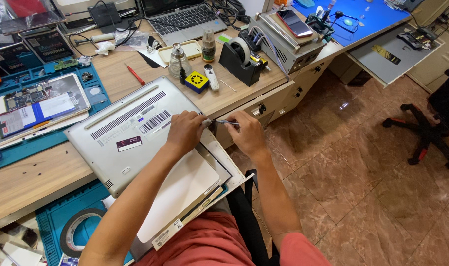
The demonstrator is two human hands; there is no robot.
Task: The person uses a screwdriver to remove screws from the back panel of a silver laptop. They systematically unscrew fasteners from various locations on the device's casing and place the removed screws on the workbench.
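A silver laptop point(130, 133) lies upside down on the wooden desk point(32, 180), its underside with vents and stickers facing up, its lid hanging open toward my lap. My left hand point(185, 132) rests on the laptop's right corner, fingers pressed at the edge. My right hand point(246, 134) holds a thin screwdriver point(225, 122) sideways, its tip meeting my left fingertips at that corner. Whether the tip sits in a screw is too small to tell.
A black tape dispenser point(240, 59), a glass bottle point(178, 60), a yellow-and-blue box point(197, 81) and a red screwdriver point(134, 75) lie behind the laptop. An opened tablet point(37, 106) sits on a blue mat at left. Another laptop point(185, 19) stands at the back. A chair base point(424, 133) stands on the tiled floor.
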